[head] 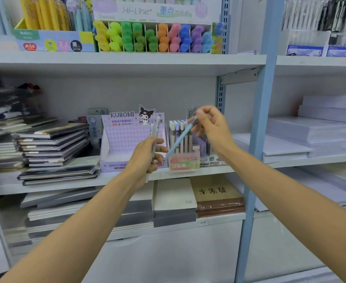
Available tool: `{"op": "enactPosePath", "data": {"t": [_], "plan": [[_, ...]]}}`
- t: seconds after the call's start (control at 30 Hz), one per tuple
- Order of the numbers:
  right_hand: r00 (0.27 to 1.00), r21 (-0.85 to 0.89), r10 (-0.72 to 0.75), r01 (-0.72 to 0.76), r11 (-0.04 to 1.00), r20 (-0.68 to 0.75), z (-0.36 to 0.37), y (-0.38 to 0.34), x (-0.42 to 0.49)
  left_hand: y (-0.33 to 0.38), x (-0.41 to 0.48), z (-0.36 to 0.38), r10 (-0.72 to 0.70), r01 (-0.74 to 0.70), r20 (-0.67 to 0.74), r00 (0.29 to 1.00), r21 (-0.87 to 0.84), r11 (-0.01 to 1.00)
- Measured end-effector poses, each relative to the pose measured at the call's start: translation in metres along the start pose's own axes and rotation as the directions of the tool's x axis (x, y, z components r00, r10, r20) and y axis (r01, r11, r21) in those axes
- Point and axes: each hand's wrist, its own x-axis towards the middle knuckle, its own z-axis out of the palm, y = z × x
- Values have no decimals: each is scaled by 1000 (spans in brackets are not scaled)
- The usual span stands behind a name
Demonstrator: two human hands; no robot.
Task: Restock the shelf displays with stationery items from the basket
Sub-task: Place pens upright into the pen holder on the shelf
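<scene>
Slanting blue pen (181, 137) in right hand (210, 127); pens (157, 127) in left hand (145, 158)

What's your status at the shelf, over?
Left hand grips a few pens upright. Right hand pinches blue pen, tilted in front of pen box. Nothing blocking it.

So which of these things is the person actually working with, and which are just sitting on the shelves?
In use: blue pen in the right hand; pale pens in the left hand; Fruit Soda pen box; probably the Kuromi box.
Just there: highlighter display; stacked notebooks; paper stacks.
</scene>
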Motion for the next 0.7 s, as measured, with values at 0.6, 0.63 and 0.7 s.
{"op": "enactPosePath", "data": {"t": [0.6,0.63,0.7], "plan": [[990,-497,-50,108,861,128,13,38,27,-22,11,-21,158,-164,75,985,79,983],[988,-514,-43,114,850,148,13,39,28,-23,12,-22,151,-157,77,986,80,984],[986,-530,-42,123,839,164,14,39,31,-24,14,-24,127,-134,81,988,77,988]]}}
